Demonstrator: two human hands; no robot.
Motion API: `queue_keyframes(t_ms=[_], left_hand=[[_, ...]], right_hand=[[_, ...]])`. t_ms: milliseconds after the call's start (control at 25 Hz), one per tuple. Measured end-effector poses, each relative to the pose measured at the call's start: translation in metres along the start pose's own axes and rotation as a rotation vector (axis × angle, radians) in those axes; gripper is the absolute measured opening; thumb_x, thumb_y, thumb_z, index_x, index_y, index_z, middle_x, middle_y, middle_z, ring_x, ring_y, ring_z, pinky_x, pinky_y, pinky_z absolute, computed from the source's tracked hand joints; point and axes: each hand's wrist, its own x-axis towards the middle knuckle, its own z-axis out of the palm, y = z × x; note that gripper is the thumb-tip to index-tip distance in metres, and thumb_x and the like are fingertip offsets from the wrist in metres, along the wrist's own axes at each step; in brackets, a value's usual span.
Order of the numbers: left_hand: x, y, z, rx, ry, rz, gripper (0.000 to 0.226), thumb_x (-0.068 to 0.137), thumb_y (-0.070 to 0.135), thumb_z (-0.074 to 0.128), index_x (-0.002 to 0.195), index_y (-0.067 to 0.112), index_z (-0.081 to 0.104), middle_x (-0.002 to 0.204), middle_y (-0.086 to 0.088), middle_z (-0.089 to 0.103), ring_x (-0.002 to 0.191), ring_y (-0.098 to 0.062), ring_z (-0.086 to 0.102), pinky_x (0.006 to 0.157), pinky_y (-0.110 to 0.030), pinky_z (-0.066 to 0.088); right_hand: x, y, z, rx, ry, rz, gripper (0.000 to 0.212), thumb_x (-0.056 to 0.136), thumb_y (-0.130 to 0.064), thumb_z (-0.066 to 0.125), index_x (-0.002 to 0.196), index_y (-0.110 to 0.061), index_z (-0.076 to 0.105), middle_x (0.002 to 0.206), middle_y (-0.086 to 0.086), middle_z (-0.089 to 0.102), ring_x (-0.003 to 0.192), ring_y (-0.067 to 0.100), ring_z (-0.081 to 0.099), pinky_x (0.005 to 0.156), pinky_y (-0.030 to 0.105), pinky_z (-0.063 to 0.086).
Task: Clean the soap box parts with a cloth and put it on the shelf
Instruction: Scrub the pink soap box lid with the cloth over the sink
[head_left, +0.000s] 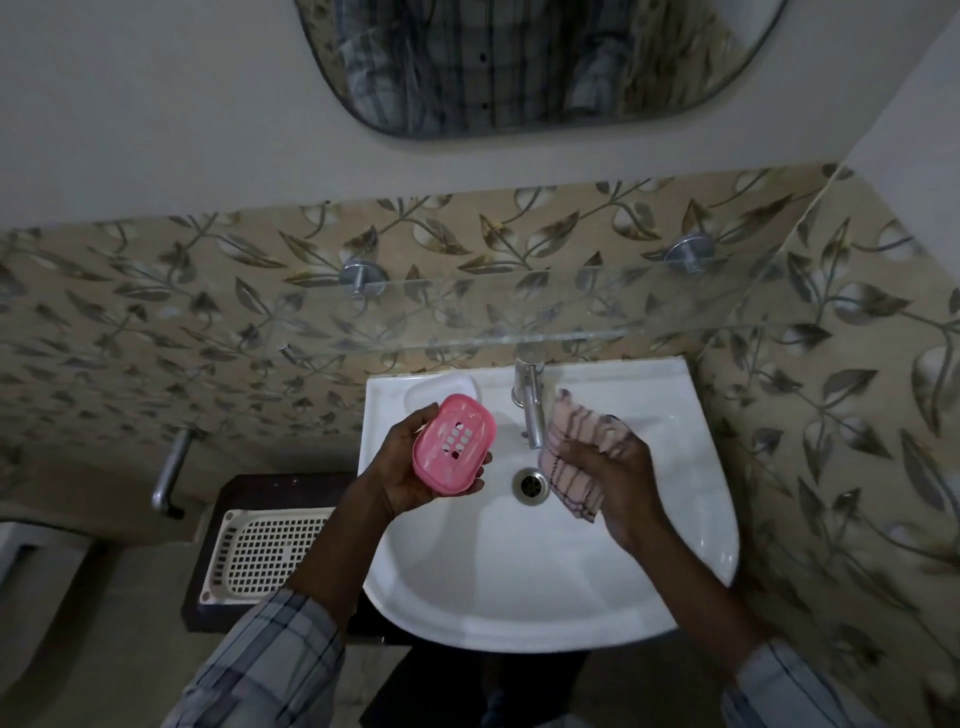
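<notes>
My left hand holds a pink soap box part with several drain holes, its inside facing up, over the left of the white sink. A checked cloth is bunched in my right hand, just right of the tap and above the drain. The two hands are apart and the cloth does not touch the pink part. A clear glass shelf runs along the tiled wall above the sink.
A metal tap stands at the sink's back, with the drain below it. A white soap recess sits behind the pink part. A white perforated basket lies on a dark stand to the left. A mirror hangs above.
</notes>
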Motion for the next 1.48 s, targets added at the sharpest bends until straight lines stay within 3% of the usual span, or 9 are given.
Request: queue_keyframes(t_ms=[320, 440, 600, 760, 880, 1080, 1240, 1400, 1480], left_hand=[[-0.008, 0.012, 0.022, 0.137, 0.033, -0.032, 0.058, 0.081, 0.054, 0.058, 0.112, 0.006, 0.069, 0.102, -0.019, 0.072, 0.085, -0.034, 0.070, 0.075, -0.042, 0.059], [-0.005, 0.013, 0.024, 0.150, 0.072, -0.022, 0.054, 0.084, 0.054, 0.057, 0.111, 0.008, 0.068, 0.099, -0.018, 0.072, 0.082, -0.033, 0.069, 0.073, -0.042, 0.059], [0.002, 0.011, 0.033, 0.188, 0.090, -0.038, 0.054, 0.091, 0.054, 0.054, 0.106, 0.006, 0.072, 0.092, -0.017, 0.074, 0.078, -0.029, 0.071, 0.073, -0.037, 0.060], [0.008, 0.015, 0.037, 0.180, 0.119, -0.008, 0.050, 0.093, 0.054, 0.053, 0.109, 0.009, 0.066, 0.091, -0.017, 0.073, 0.078, -0.031, 0.069, 0.071, -0.040, 0.060], [0.008, 0.013, 0.038, 0.176, 0.120, -0.015, 0.049, 0.091, 0.051, 0.058, 0.109, 0.007, 0.066, 0.088, -0.017, 0.074, 0.074, -0.029, 0.072, 0.068, -0.037, 0.061], [0.004, 0.003, 0.043, 0.115, 0.106, 0.038, 0.057, 0.094, 0.055, 0.050, 0.120, 0.006, 0.062, 0.104, -0.022, 0.070, 0.091, -0.036, 0.064, 0.081, -0.045, 0.055], [0.005, -0.014, 0.051, 0.097, 0.126, 0.137, 0.065, 0.095, 0.060, 0.043, 0.118, 0.002, 0.062, 0.100, -0.020, 0.070, 0.089, -0.031, 0.068, 0.080, -0.041, 0.055], [0.005, -0.024, 0.061, 0.164, 0.129, 0.206, 0.054, 0.099, 0.054, 0.043, 0.112, 0.009, 0.068, 0.102, -0.014, 0.076, 0.087, -0.026, 0.074, 0.077, -0.038, 0.058], [0.001, -0.020, 0.067, 0.180, 0.122, 0.199, 0.052, 0.099, 0.054, 0.042, 0.109, 0.010, 0.069, 0.099, -0.013, 0.077, 0.083, -0.026, 0.075, 0.076, -0.038, 0.057]], right_hand=[[-0.007, -0.006, 0.038, -1.005, -0.640, -1.037, 0.049, 0.073, 0.020, 0.069, 0.118, 0.001, 0.069, 0.121, 0.021, 0.067, 0.114, 0.034, 0.064, 0.097, 0.045, 0.052], [0.003, -0.005, 0.041, -1.006, -0.537, -0.938, 0.041, 0.074, 0.014, 0.060, 0.112, 0.005, 0.070, 0.115, 0.026, 0.066, 0.108, 0.038, 0.065, 0.088, 0.049, 0.056], [0.006, -0.002, 0.044, -1.096, -0.777, -1.094, 0.047, 0.068, 0.018, 0.065, 0.111, 0.001, 0.071, 0.114, 0.020, 0.069, 0.108, 0.035, 0.063, 0.094, 0.044, 0.051], [0.014, -0.008, 0.041, -1.064, -0.561, -0.896, 0.047, 0.064, 0.016, 0.064, 0.109, 0.003, 0.071, 0.110, 0.022, 0.068, 0.103, 0.039, 0.064, 0.090, 0.048, 0.053], [-0.006, 0.007, 0.045, -1.126, -0.727, -1.068, 0.048, 0.066, 0.010, 0.065, 0.112, -0.004, 0.070, 0.108, 0.017, 0.068, 0.100, 0.035, 0.062, 0.089, 0.039, 0.048], [0.007, -0.022, 0.036, -1.048, -0.405, -0.858, 0.050, 0.068, 0.017, 0.068, 0.115, -0.001, 0.070, 0.111, 0.021, 0.067, 0.101, 0.040, 0.064, 0.076, 0.043, 0.057], [-0.028, -0.007, 0.048, -0.982, -0.631, -0.967, 0.053, 0.072, 0.011, 0.061, 0.123, -0.005, 0.065, 0.118, 0.014, 0.064, 0.104, 0.035, 0.060, 0.082, 0.035, 0.052], [-0.015, -0.018, 0.065, -0.784, -0.155, -0.496, 0.043, 0.078, 0.006, 0.066, 0.120, -0.005, 0.064, 0.113, 0.013, 0.063, 0.107, 0.034, 0.060, 0.086, 0.035, 0.054], [-0.018, -0.025, 0.077, -0.790, -0.102, -0.505, 0.045, 0.077, 0.006, 0.067, 0.120, -0.008, 0.065, 0.114, 0.011, 0.064, 0.108, 0.032, 0.060, 0.087, 0.033, 0.052]])
